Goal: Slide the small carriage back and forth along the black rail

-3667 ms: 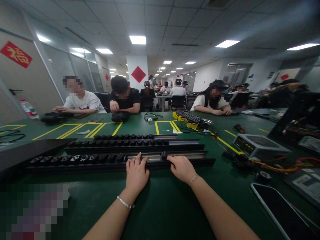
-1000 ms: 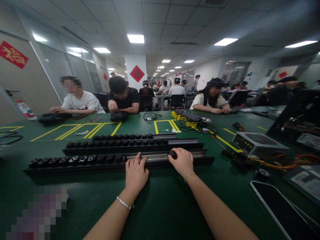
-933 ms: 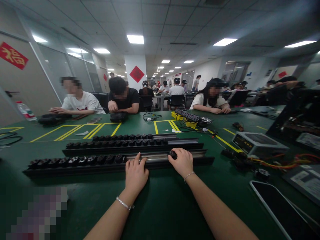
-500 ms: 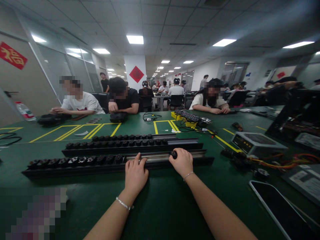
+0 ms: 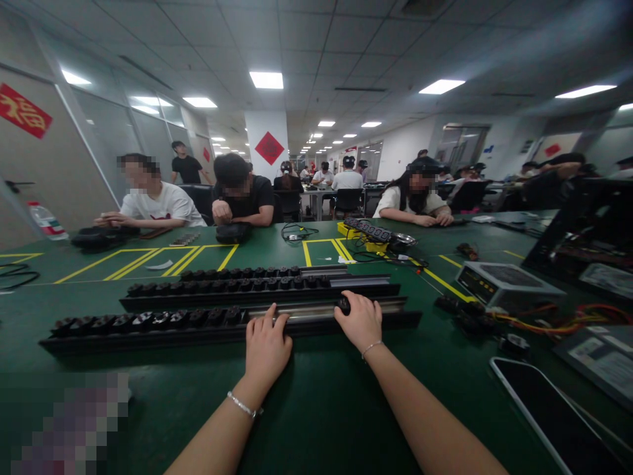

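A long black rail (image 5: 123, 342) lies across the table in front of me, with a row of black sockets (image 5: 180, 318) seated in its left part and a bare metallic channel to their right. My left hand (image 5: 268, 349) lies on the rail just right of the last socket, its fingers apart, thumb and forefinger at the channel. Farther right, my right hand (image 5: 361, 322) is closed on a small round black socket (image 5: 342, 304) at the channel; its underside is hidden by my fingers. Behind is a similar rail (image 5: 366, 290) with sockets in it, and part of another beyond.
A power supply box (image 5: 509, 284) with coloured cables stands at the right, near a phone (image 5: 554, 415). A socket strip (image 5: 368, 231) lies on yellow supports at the back. Several people sit across the table. A bottle (image 5: 47, 221) stands far left.
Both hands stay in nearly the same places on the rail. The view shifts slightly. In the background at left, a standing person in black has come further into view.
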Available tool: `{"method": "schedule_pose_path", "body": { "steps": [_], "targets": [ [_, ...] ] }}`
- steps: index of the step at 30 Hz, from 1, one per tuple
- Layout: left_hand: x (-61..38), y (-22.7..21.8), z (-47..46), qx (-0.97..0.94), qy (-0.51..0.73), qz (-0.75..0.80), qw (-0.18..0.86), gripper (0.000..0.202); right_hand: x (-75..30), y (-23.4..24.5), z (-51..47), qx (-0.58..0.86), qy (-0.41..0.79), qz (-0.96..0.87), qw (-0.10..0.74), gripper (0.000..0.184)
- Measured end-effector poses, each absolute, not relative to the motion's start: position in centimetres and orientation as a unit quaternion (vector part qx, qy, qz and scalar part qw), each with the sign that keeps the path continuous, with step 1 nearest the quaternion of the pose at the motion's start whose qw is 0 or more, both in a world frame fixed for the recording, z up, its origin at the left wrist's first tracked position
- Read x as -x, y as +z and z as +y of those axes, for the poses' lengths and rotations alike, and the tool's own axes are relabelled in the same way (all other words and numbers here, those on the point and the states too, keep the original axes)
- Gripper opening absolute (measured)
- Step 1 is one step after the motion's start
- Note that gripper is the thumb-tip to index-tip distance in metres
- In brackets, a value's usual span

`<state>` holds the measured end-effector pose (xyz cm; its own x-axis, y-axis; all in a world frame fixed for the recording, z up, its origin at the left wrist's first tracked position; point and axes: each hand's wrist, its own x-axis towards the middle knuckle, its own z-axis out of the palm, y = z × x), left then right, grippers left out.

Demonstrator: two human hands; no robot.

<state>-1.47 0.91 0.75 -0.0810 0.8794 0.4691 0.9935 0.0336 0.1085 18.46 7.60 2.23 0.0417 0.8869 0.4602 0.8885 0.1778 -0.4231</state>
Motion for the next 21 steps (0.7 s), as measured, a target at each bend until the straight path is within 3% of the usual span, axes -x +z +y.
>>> {"method": "schedule_pose_path", "body": {
  "steps": [13,21],
  "targets": [
    [1.39,0.9,0.86,0.66,-0.201,-0.711,0.136,0.043,-18.58,2.24,7.6,0.649,-0.001,-0.676,0.349,0.036],
    [1.53,0.7,0.9,0.663,-0.206,-0.705,0.142,0.043,-18.75,2.53,7.67,0.648,0.012,-0.682,0.339,0.018]
  ]
}}
